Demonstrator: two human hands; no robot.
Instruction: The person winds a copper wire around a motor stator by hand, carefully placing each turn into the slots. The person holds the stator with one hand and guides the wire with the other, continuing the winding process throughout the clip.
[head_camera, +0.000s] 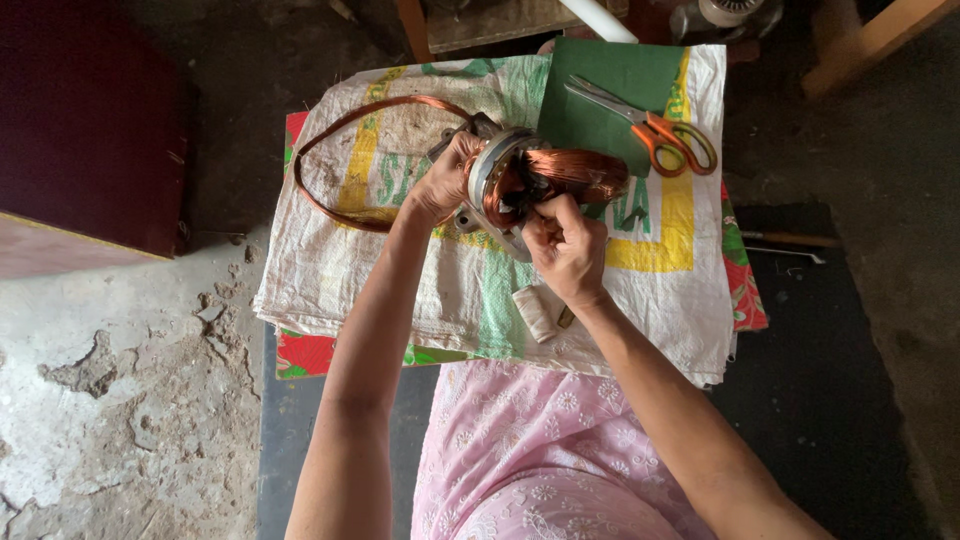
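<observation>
A round metal motor stator (497, 165) packed with copper wire coils (575, 172) rests on a woven white sack (330, 270). My left hand (441, 183) grips the stator's left rim and steadies it. My right hand (563, 243) is closed at the stator's near edge, pinching the copper winding there. A long loop of copper wire (345, 140) trails from the stator to the left over the sack.
Orange-handled scissors (655, 128) lie on a green sheet (610, 95) at the far right of the sack. A pale spool (537, 312) sits just below my right hand. A dark red box (90, 130) stands at left; wooden furniture legs (870, 40) at the back.
</observation>
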